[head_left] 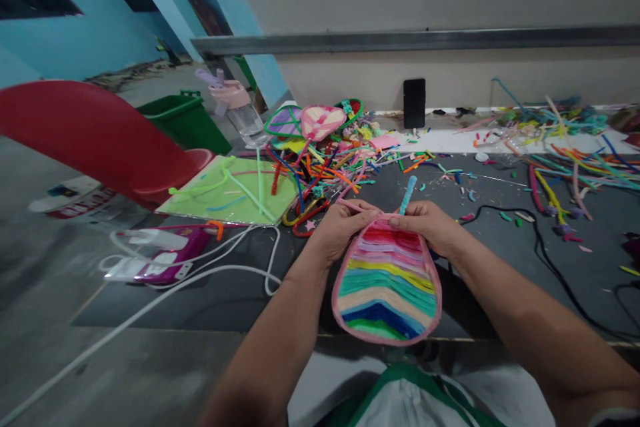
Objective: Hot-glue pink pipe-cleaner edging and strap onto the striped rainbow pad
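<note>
A rounded craft piece point(387, 287) with a pink rim and bands of red, pink, yellow, teal, cream, blue and green hangs between my hands over the table's front edge. My left hand point(345, 230) pinches its narrow top at the left, where a pink strip sticks out beyond the fingers. At the right of that top, my right hand point(425, 223) has its thumb and fingers closed on the rim. A light blue fuzzy stick point(409, 195) rises beside the right fingertips; its lower end is hidden.
Tangled pipe cleaners point(330, 167) and finished craft shapes lie behind my left hand. A green sheet point(235, 190), white cable point(200, 273) and purple power strip point(175, 253) are left. A phone point(415, 103) leans on the wall. Right are a black cable point(543, 253) and more pipe cleaners point(590, 167).
</note>
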`<state>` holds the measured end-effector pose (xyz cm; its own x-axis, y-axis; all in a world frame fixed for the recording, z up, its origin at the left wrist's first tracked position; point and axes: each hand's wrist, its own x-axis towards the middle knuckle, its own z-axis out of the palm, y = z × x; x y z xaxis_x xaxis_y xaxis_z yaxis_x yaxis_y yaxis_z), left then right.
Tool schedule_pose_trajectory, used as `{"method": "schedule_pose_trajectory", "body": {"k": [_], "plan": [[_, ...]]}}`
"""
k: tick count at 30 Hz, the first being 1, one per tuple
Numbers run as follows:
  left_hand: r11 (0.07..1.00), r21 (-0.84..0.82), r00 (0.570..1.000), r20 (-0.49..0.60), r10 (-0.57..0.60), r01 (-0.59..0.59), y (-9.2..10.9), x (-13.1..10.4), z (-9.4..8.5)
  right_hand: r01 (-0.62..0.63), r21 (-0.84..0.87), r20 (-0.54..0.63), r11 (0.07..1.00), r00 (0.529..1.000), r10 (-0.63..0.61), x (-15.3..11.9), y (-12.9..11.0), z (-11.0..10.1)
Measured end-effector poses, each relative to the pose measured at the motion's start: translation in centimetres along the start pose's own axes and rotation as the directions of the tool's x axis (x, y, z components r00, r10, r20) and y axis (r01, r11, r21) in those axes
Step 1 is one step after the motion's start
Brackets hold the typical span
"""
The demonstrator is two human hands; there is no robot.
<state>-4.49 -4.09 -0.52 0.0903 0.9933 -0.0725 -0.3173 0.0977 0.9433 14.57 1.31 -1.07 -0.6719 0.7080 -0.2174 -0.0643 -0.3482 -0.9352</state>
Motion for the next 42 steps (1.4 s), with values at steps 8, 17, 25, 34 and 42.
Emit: {"method": "schedule_pose_trajectory", "body": {"k": [8, 17, 25, 34, 42], "plan": [[0.998, 0.055, 1.0, -0.015, 0.015, -0.015, -0.3, 0.0, -0.4, -0.049, 0.025, 0.016, 0.998, 0.999, 0.049, -0.1, -0.6, 0.2], [0.996, 0.09, 1.0, -0.028, 0.014, -0.012, -0.2, -0.1, -0.2, -0.047, 0.024, -0.12, 0.999, 0.992, 0.049, 0.0, -0.7, 0.0], [0.992, 0.13, 0.999, -0.044, 0.001, 0.004, -0.2, -0.2, 0.1, 0.004, -0.035, -0.049, 0.999, 0.999, -0.005, 0.0, -0.5, 0.2], [0.973, -0.228, 0.998, -0.062, 0.011, -0.025, 0.3, 0.3, 0.7, 0.036, 0.032, -0.174, 0.999, 0.984, -0.03, 0.0, -1.2, -0.2], [0.968, -0.144, 0.958, -0.232, 0.17, -0.207, 1.2, 0.7, -1.1, 0.225, 0.12, -0.338, 0.967, 0.925, -0.173, 0.1, -2.2, -1.2]]}}
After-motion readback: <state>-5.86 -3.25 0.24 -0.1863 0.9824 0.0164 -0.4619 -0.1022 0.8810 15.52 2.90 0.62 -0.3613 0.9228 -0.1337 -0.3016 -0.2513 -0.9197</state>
